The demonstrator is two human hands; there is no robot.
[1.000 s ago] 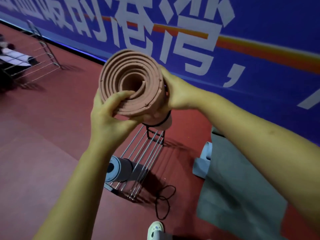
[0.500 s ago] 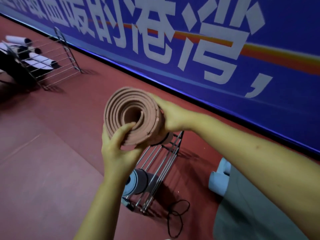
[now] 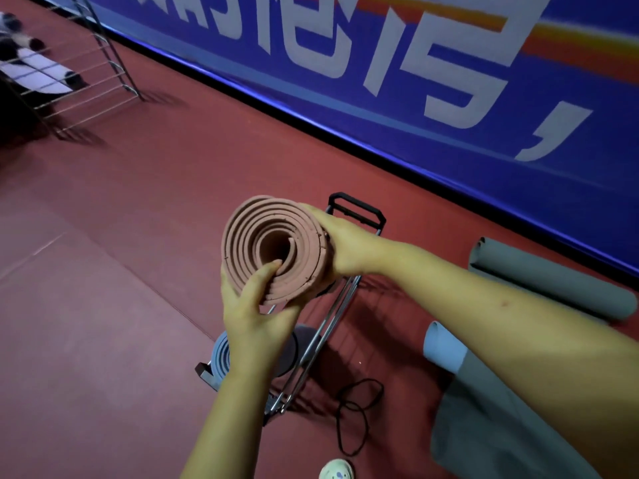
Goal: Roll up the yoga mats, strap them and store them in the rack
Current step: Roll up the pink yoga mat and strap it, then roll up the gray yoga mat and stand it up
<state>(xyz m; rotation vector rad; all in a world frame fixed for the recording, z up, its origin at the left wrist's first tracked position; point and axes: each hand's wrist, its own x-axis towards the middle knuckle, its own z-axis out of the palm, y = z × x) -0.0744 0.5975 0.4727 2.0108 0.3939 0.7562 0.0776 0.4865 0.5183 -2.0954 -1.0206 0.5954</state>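
Note:
A rolled pink yoga mat (image 3: 273,236) is held end-on toward me, above the metal wire rack (image 3: 356,212). My left hand (image 3: 252,312) grips its lower near end, thumb curled over the coil's edge. My right hand (image 3: 340,243) holds the roll's right side, fingers hidden behind it. A blue-grey rolled mat (image 3: 219,357) lies in the rack's bottom, partly hidden by my left arm. A loose black strap (image 3: 359,409) lies on the red floor right of the rack.
A grey mat (image 3: 553,281), partly unrolled, lies on the floor at right, with a light blue roll (image 3: 444,347) beside it. A second wire rack (image 3: 86,81) with rolled mats stands far left. A blue banner wall (image 3: 380,81) runs behind. My shoe (image 3: 337,470) shows at the bottom.
The pink roll has come lower in my view and now sits just over the rack, with both hands still gripping it. My view has tilted down.

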